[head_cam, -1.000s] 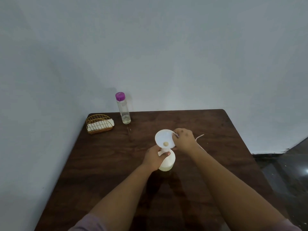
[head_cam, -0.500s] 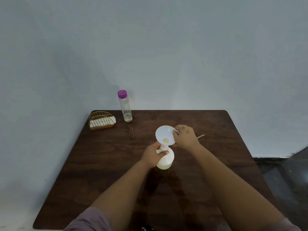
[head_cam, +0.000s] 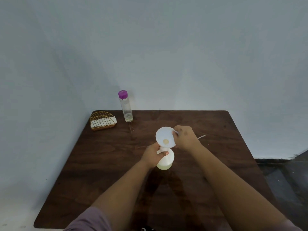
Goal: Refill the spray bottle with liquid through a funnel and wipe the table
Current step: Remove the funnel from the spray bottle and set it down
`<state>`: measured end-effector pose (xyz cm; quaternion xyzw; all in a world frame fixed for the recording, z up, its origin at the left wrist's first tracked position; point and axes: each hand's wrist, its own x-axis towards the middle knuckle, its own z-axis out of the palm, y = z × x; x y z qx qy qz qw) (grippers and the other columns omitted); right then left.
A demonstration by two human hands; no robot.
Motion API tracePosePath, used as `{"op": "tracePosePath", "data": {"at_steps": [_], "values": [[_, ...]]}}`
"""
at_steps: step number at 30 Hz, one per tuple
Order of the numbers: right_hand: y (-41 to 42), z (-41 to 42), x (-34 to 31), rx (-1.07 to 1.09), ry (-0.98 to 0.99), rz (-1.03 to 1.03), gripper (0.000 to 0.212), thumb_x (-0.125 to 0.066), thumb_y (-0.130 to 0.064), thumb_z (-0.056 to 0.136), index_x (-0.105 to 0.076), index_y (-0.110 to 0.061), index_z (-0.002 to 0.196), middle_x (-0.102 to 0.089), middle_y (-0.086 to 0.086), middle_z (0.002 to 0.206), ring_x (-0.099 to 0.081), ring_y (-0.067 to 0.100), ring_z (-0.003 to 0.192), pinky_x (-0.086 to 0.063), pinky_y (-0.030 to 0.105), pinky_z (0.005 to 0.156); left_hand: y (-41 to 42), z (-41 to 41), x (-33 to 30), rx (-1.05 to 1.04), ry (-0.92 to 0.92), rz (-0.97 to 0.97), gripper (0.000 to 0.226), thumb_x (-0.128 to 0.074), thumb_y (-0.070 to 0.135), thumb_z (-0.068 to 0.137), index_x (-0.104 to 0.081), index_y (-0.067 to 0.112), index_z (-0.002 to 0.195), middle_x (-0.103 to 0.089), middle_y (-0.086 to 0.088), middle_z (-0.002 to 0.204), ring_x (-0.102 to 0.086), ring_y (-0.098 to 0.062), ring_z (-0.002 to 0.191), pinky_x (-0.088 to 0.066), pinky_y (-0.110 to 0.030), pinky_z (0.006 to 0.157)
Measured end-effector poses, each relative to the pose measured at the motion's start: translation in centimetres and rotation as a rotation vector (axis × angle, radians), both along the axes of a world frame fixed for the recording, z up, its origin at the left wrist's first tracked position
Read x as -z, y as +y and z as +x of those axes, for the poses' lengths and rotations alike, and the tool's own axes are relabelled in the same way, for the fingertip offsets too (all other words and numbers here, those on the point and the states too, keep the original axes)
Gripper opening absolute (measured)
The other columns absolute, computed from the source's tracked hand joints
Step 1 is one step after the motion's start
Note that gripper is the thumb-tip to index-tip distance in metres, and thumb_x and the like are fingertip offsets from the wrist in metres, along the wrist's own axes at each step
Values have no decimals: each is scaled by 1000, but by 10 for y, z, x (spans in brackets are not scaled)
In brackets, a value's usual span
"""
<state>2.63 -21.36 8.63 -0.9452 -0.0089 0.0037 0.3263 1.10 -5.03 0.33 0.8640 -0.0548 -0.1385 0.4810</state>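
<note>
My left hand [head_cam: 152,155] grips the neck of the spray bottle [head_cam: 165,160], which stands upright near the middle of the dark wooden table [head_cam: 103,164]. My right hand [head_cam: 185,137] pinches the rim of the white funnel [head_cam: 165,137] on its right side. The funnel's spout sits at the bottle mouth, directly above my left grip, and its long axis leans toward me and off the bottle's vertical axis. I judge that the next move depends on bringing those two axes into line, or on lifting the funnel straight up. The right hand is the one placed for that. The bottle is translucent plastic, rounded at the shoulder, with pale yellow liquid at its base. The funnel is smooth, thin-walled plastic, with a yellowish patch at its throat.
</note>
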Motion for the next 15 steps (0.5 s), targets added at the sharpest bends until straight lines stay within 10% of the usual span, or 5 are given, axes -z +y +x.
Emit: {"op": "tracePosePath", "data": {"at_steps": [6,15], "values": [[-3,4,0,36,39,40,29,-50,-19,97,-61,-4,119,-62,12,119,-64,22,94,-54,25,79,-1,1,-2,9,23,5,43,-66,28,91,-56,19,131,-61,-2,132,-56,-21,119,-47,-38,103],[-13,12,-3,67,122,189,25,-51,-17,97,-62,-3,114,-63,13,113,-65,9,58,-49,14,50,-1,4,-1,23,30,35,39,-65,27,91,-56,26,129,-61,0,129,-56,-21,117,-47,-38,99]]}}
